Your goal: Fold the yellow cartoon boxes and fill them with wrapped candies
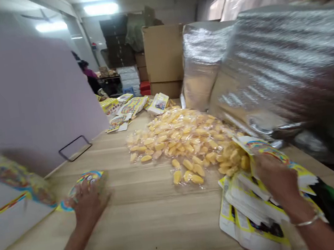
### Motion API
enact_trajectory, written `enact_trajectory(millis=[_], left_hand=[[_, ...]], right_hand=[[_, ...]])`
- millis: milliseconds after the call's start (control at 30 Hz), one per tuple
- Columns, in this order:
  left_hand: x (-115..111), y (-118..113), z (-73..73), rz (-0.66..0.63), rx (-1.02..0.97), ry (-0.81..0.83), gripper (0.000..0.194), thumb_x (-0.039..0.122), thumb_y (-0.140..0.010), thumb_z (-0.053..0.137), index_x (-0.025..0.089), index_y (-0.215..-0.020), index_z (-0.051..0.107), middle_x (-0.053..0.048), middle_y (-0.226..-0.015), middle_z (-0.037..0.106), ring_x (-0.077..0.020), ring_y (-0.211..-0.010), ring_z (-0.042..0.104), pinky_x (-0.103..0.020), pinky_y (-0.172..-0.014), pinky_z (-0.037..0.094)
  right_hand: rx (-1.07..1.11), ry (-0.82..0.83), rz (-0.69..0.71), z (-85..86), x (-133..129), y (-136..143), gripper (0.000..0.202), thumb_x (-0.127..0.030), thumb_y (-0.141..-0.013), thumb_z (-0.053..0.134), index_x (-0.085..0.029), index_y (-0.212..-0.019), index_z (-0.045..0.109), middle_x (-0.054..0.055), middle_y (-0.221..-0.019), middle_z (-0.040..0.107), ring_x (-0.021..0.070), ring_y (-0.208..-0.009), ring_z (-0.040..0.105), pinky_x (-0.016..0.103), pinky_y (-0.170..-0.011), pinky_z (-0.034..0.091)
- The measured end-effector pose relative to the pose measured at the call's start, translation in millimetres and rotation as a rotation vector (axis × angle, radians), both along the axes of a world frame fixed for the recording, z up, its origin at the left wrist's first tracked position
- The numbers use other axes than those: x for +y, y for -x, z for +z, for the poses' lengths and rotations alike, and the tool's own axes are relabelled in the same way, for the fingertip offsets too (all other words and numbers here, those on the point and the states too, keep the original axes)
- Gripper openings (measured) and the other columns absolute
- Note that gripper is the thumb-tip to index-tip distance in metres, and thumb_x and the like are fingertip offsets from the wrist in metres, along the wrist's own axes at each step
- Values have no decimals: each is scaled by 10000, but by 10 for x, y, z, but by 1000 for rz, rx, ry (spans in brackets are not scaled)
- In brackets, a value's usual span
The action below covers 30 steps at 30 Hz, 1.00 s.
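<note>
My left hand (87,199) lies with spread fingers on a colourful yellow and blue packet (91,176) on the wooden table (131,226). At the right, my right hand (275,176) is closed on the edge of a printed pouch (256,142), above a loose stack of yellow and white pouches (251,216). A large heap of yellow pieces in clear wrappers (186,134) fills the table's middle, its right edge touching the pouch by my right hand. A bracelet (308,221) is on my right wrist.
More printed pouches (131,107) lie at the table's far end. Silver wrapped bundles (293,65) and a cardboard box (164,54) stand behind. At left are a pale panel (29,93), a black wire handle (75,148) and a white box (8,217). A person (89,75) is far back.
</note>
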State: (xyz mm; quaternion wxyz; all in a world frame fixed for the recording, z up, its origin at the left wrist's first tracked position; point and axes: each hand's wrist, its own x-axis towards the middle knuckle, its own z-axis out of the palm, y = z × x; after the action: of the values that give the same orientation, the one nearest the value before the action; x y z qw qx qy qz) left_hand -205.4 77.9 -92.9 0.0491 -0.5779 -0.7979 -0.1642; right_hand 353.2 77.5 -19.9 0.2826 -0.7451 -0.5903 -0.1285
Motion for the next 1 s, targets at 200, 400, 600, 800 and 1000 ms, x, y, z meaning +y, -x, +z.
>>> enact_trajectory(millis=[200,400,600,800,1000], left_hand=[[-281,-1782,208,-489,-1119,7,758,532,-742,648,213,-1362,352,-180,-1403,468,-329,-1241,511,-505,-990,433],[-465,-2150,511,-339,-1412,-75,831,450,-738,711,242,-1399,253,-146,-1347,522,-274,-1175,573,-412,-946,501],[-761,-1898,258,-388,-1618,311,637,502,-614,763,165,-1128,595,-130,-1020,695,-328,-954,665,-435,-790,561],[-876,-1728,383,-502,-1656,565,345,429,-719,722,165,-939,703,-71,-791,741,-258,-696,699,-419,-742,553],[-1009,-1750,281,-531,-1397,400,310,368,-752,677,184,-1002,679,-55,-881,738,-268,-832,681,-375,-754,550]], right_hand=[[1057,191,619,-145,-366,1403,405,-522,-906,457,-184,-896,679,35,-732,651,198,-680,584,282,-611,468],[1299,289,681,-495,-715,2001,416,-501,-940,413,-184,-1065,653,72,-860,693,231,-767,634,340,-691,517],[661,245,1086,-262,-949,2191,462,-337,-882,513,-184,-1318,504,133,-1264,563,265,-1161,532,397,-969,463],[385,168,949,-190,-638,2032,560,-260,-779,629,-138,-1306,482,163,-1293,496,292,-1210,442,483,-1050,371],[380,385,988,-206,-616,2013,138,-243,-758,662,-182,-882,645,38,-874,631,193,-829,560,302,-764,461]])
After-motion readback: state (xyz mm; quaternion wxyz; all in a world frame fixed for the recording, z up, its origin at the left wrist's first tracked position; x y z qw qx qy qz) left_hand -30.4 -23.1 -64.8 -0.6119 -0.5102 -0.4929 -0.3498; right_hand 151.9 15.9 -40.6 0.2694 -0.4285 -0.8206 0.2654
